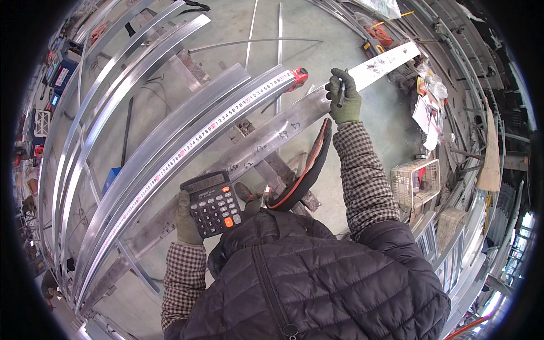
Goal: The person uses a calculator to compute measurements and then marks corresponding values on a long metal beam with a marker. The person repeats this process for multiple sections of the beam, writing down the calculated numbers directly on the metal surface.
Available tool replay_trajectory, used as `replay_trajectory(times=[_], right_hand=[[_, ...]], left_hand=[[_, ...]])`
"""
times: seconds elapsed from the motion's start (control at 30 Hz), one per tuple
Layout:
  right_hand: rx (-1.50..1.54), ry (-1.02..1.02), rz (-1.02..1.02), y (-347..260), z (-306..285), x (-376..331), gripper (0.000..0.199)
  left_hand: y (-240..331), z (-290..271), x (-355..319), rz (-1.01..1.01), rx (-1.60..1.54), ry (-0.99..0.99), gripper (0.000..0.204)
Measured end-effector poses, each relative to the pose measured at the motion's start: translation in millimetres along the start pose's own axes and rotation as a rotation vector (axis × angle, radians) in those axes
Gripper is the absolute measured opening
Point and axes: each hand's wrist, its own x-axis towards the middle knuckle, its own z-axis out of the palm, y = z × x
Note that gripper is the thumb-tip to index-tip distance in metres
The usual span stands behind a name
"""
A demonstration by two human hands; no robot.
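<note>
A dark calculator (213,205) with grey and orange keys is gripped at its left edge by my gloved left hand (187,218). My gloved right hand (344,96) is closed round a dark marker pen (341,94), over a long flat metal bar (310,111) that bears handwritten marks. Beyond the calculator, a white measuring tape (226,115) lies stretched along a metal profile, its red case (297,79) at the far end. Both sleeves are checked.
Several long metal profiles (136,56) lie side by side at the left. At the right stand a cream plastic crate (416,182) and a shelf with papers (423,119). A black strap with an orange edge (306,170) hangs in front of me.
</note>
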Motion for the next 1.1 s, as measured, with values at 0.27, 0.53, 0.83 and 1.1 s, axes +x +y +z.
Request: replay_trajectory(times=[0.27, 0.53, 0.83, 1.1], right_hand=[[-0.051, 0.022, 0.019, -1, 1, -1, 0.025], [-0.064, 0.016, 0.002, 0, 0, -1, 0.025], [-0.117, 0.028, 0.041, -2, -1, -2, 0.025], [-0.165, 0.035, 0.012, -2, -1, -1, 0.023]], left_hand=[[-1, 1, -1, -0.009, -0.079, 0.003, 0.06], [2, 6, -3, -0.016, -0.061, 0.022, 0.06], [1, 3, -2, -0.004, -0.074, -0.038, 0.063], [-1, -5, 1, -0.003, -0.015, -0.03, 0.064]])
